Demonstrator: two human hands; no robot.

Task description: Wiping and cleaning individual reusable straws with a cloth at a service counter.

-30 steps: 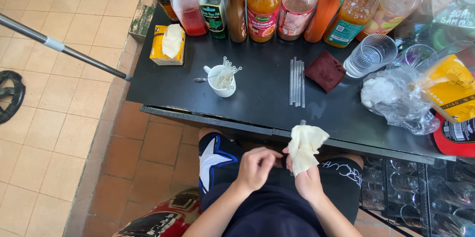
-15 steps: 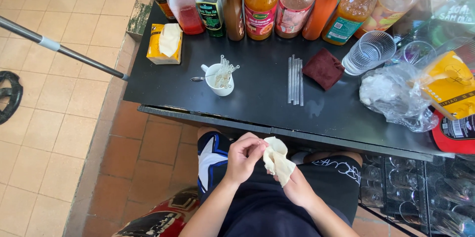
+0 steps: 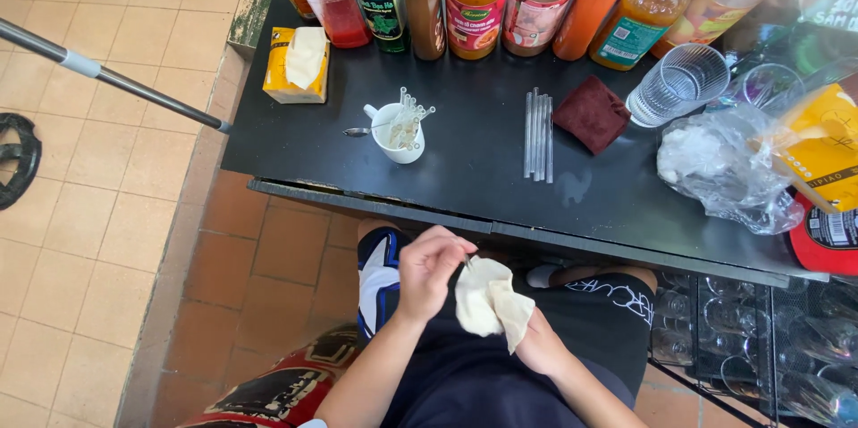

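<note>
A thin, cream-coloured disposable glove, limp and crumpled with its loose end hanging down, is held up between the person's left hand and right hand above a dark-clothed lap.

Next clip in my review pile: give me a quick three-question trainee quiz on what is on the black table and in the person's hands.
1. True or false: the white cup stands empty.
2. What do both hands hold? A) a glass B) a pale crumpled cloth C) a bottle
3. What lies between the clear straws and the upturned plastic cup?

Key:
1. False; it holds short clear sticks.
2. B; left hand and right hand grip the pale crumpled cloth.
3. A dark red cloth.
</note>
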